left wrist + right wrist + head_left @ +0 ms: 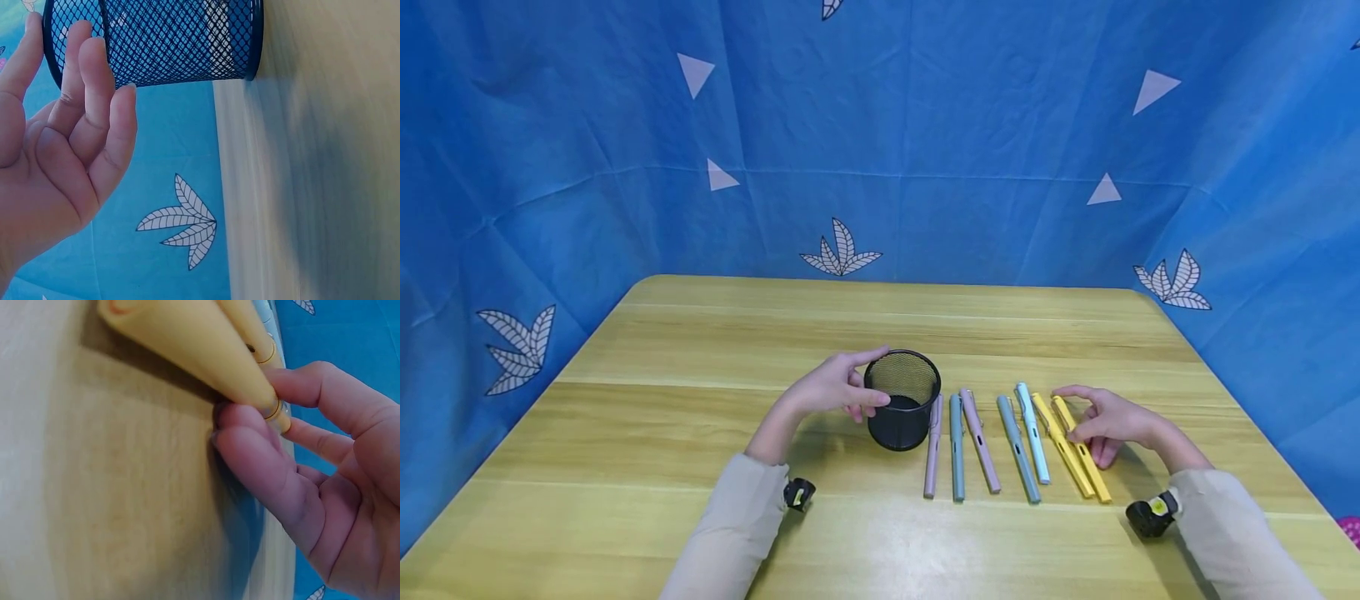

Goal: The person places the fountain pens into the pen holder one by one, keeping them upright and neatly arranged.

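A black mesh pen holder (901,427) stands upright on the table, its round mouth facing up. My left hand (835,385) holds it at the rim from the left, thumb and index finger spread across the mouth; in the left wrist view the other fingers bend beside the mesh wall (169,44). To the right, my right hand (1116,423) pinches the outermost yellow pen (1096,475) near its clip end. That pen lies on the table, and its near end looms large in the right wrist view. A second yellow pen (1066,454) lies close along its left side.
Between the holder and the yellow pens lie a light blue pen (1036,442), two grey-blue pens, one of them (957,458) nearer the holder, and two purple pens, one (932,458) right beside it. A blue curtain (880,125) hangs behind the wooden table (625,467).
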Tool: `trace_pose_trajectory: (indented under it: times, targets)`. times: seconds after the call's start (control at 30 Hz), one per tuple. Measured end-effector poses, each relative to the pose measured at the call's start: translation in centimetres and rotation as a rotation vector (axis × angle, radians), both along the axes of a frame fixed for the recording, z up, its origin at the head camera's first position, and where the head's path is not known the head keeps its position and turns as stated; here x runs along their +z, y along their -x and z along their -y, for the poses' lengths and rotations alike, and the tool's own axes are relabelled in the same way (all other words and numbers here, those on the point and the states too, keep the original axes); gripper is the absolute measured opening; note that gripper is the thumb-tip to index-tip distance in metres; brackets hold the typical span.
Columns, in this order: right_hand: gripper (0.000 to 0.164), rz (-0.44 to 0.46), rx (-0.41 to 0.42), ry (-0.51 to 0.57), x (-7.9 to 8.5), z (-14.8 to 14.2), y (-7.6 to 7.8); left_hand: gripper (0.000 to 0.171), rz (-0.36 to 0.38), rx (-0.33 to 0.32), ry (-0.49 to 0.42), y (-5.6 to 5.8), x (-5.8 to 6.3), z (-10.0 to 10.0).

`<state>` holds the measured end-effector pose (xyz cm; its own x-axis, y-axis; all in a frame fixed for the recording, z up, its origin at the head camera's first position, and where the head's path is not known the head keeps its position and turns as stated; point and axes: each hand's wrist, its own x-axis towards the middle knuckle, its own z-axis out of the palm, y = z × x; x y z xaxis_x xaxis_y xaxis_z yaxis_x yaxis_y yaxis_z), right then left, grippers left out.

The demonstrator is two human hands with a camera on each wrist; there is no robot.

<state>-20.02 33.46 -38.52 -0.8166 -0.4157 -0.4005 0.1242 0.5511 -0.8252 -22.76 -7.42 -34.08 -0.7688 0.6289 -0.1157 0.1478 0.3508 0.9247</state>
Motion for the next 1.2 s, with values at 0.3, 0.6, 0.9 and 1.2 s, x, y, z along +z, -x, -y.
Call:
trace_pose_trajectory:
  times: [0.3,0.6,0.9,1.2]
  targets:
    - [0.075,-0.026,-0.018,-0.037,0.4,-0.4,0.0,0.074,0.053,0.028,-0.007,0.0,0.0,-0.1]
    - [0.076,-0.041,-0.035,0.039,1.0,-0.4,0.0,0.074,0.110,0.053,-0.025,0.2,-0.1,-0.2]
    - [0.079,-0.086,-0.107,0.125,1.8,0.7,0.6,0.075,0.116,0.070,-0.005,0.3,0.0,-0.3]
    - [0.083,-0.127,-0.186,0.183,2.1,2.0,0.8,0.075,0.123,0.069,-0.002,0.1,0.1,-0.3]
